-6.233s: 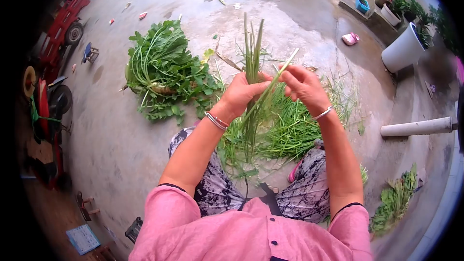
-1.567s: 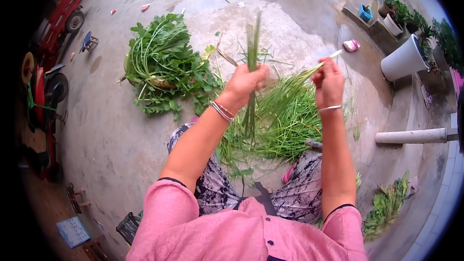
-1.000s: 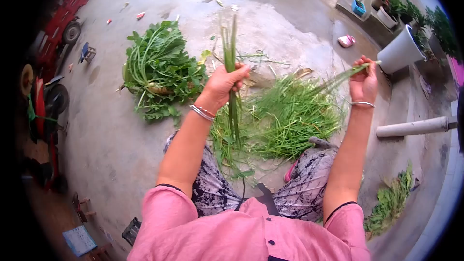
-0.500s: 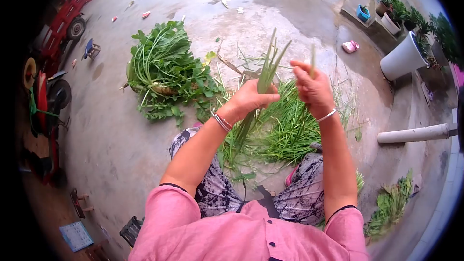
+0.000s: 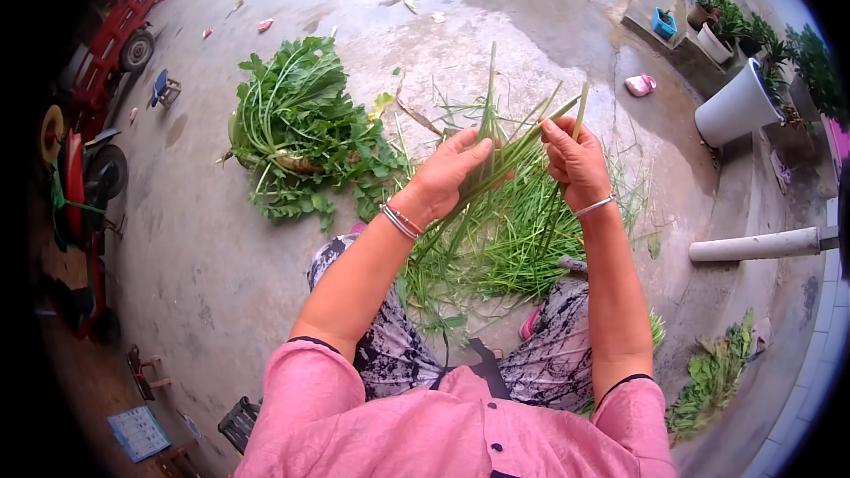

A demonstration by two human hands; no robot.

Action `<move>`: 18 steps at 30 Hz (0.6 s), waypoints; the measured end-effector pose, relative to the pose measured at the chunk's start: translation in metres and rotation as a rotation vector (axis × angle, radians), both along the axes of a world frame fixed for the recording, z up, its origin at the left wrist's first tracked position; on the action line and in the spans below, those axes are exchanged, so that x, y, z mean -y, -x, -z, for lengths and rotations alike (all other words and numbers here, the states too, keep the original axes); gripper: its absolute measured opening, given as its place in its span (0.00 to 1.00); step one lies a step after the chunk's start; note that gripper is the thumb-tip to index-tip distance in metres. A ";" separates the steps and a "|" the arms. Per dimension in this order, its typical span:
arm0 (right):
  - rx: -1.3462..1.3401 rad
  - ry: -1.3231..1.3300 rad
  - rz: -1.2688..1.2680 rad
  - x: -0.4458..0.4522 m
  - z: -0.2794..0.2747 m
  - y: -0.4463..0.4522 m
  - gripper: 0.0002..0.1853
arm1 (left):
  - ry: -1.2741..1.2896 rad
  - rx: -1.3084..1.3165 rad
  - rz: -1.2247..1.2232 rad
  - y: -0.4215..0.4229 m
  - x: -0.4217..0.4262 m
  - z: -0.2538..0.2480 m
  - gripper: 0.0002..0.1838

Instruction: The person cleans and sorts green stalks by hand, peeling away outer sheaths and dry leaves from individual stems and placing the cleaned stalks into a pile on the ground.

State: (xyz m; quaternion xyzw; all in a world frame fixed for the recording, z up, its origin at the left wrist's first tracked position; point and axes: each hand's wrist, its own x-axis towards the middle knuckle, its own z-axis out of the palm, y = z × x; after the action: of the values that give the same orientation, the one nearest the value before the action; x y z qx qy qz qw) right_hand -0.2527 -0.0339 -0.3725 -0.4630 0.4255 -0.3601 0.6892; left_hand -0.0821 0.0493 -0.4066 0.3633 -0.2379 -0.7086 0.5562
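My left hand (image 5: 450,173) is closed round a small bunch of long, thin green garlic chives (image 5: 490,119), whose ends fan out above the fingers. To its right, my right hand (image 5: 575,159) pinches a few stalks (image 5: 582,106) between thumb and fingers. Its fingertips are close to the slanting tips of the left bunch; I cannot tell whether they touch them. Beneath both hands a loose pile of garlic chives (image 5: 522,257) lies on the concrete between my legs.
Leafy greens with pale roots (image 5: 301,124) lie to the left of the pile. More cut greens (image 5: 713,376) are at lower right. A pipe (image 5: 757,246) and a tall white planter (image 5: 735,106) stand right. A red three-wheeled cart (image 5: 124,18) and small stool (image 5: 166,90) are left.
My right hand has lowered slightly and the stalks in it show more clearly. My left hand has shifted a little left, its bunch spreading and leaning toward the right hand.
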 end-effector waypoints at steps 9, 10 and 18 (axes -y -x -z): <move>0.121 -0.005 0.005 0.020 0.004 0.025 0.05 | 0.045 0.055 -0.304 -0.044 0.008 -0.007 0.06; 0.183 0.015 0.029 0.024 0.006 0.030 0.05 | 0.050 0.034 -0.360 -0.052 0.008 -0.010 0.06; 0.320 0.096 0.196 0.049 -0.001 0.079 0.05 | 0.018 0.099 -0.923 -0.157 -0.005 0.015 0.09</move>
State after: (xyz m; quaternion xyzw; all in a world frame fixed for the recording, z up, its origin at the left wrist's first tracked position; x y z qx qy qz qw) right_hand -0.3315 -0.0825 -0.3715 -0.3884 0.3358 -0.5142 0.6870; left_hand 0.0752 0.0540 -0.4220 0.4596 -0.0838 -0.3667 0.8045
